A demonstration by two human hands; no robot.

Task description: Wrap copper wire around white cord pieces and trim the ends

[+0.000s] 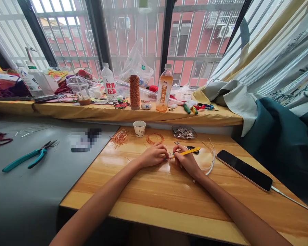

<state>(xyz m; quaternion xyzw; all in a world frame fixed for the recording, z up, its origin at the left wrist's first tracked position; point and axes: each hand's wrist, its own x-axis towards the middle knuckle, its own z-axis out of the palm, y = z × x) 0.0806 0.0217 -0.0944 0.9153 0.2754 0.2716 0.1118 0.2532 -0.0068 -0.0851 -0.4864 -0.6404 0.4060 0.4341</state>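
Observation:
My left hand (154, 155) rests on the wooden table (154, 201), fingers curled in a pinch on something too small to make out. My right hand (186, 160) is closed round a yellow-handled tool (190, 152) whose tip points left at the left fingertips. A coil of copper wire (155, 138) lies just beyond the left hand. Cut copper wire pieces (119, 137) lie further left. Beside the right hand runs a white cord (210, 159).
A small paper cup (139, 128) and a tray of small pieces (184, 132) stand at the table's far edge. A phone (243, 169) on a cable lies right. Teal pliers (28, 158) lie on the grey surface left. Bottles (163, 89) and a wire spool (135, 92) crowd the sill.

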